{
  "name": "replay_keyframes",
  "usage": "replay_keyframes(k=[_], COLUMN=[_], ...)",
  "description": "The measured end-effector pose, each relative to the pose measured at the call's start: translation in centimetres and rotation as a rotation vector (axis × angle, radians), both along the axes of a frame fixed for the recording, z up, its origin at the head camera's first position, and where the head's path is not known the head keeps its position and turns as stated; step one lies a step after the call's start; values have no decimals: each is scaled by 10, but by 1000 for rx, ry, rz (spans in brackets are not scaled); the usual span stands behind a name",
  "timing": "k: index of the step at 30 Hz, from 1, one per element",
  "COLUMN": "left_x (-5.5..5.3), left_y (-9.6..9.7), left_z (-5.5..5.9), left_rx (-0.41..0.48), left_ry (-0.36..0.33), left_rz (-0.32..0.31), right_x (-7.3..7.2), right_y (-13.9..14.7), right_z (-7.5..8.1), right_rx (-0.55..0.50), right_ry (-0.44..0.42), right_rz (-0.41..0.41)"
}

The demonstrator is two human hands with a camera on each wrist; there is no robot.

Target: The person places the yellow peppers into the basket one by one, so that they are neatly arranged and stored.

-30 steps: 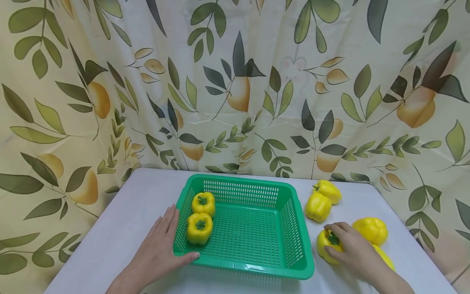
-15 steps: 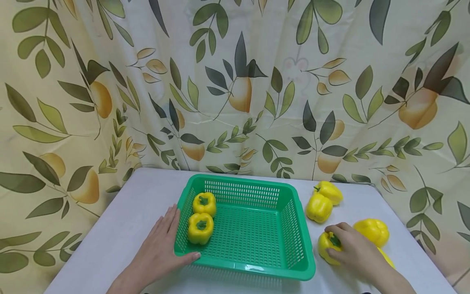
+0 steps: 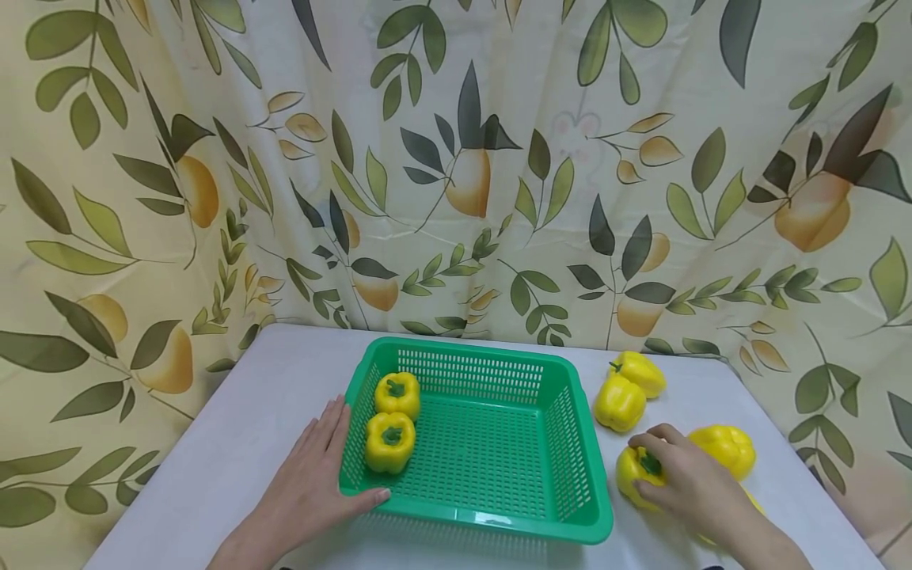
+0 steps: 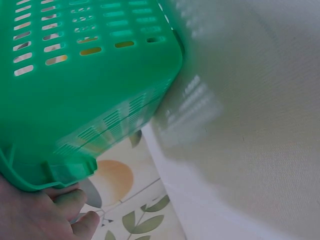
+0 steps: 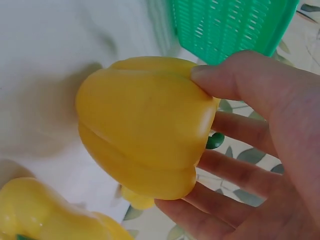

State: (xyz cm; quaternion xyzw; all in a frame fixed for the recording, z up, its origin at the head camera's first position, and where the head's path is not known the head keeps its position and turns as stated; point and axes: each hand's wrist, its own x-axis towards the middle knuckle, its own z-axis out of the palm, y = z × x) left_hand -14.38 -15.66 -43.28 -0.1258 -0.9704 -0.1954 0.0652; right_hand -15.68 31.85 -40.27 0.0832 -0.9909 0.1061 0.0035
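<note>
A green plastic basket (image 3: 484, 518) stands on the table with two yellow bell peppers, a back one (image 3: 397, 395) and a front one (image 3: 389, 443), upright along its left side. My left hand (image 3: 306, 483) rests at its front left corner, fingers straight along the outside and thumb on the front rim. To the right of the basket, my right hand (image 3: 691, 479) holds another yellow bell pepper (image 5: 145, 125) by its top, thumb on one side and fingers on the other. Its green stem (image 5: 215, 140) shows between the fingers.
Two yellow peppers, one nearer (image 3: 620, 402) and one behind (image 3: 640, 374), lie beyond the right hand. Another pepper (image 3: 725, 451) lies right of it, and one more is mostly hidden under the forearm. A leaf-patterned curtain (image 3: 456, 261) hangs behind the white table (image 3: 299, 356).
My right forearm covers more of the pepper beneath it than before. The left hand and basket keep their places, and the right hand stays on the same pepper.
</note>
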Motion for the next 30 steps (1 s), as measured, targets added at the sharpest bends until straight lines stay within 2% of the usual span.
replay_keyframes(k=[18,30], left_x=[0,-1], left_y=[0,0], left_z=[-1,-1], left_rx=[2,0], left_ry=[-15,-15], left_rz=[6,7], right_x=[5,3], right_y=[0,-3], right_z=[17,33], right_rx=[-30,-3], right_ry=[101,152], right_rz=[23,54])
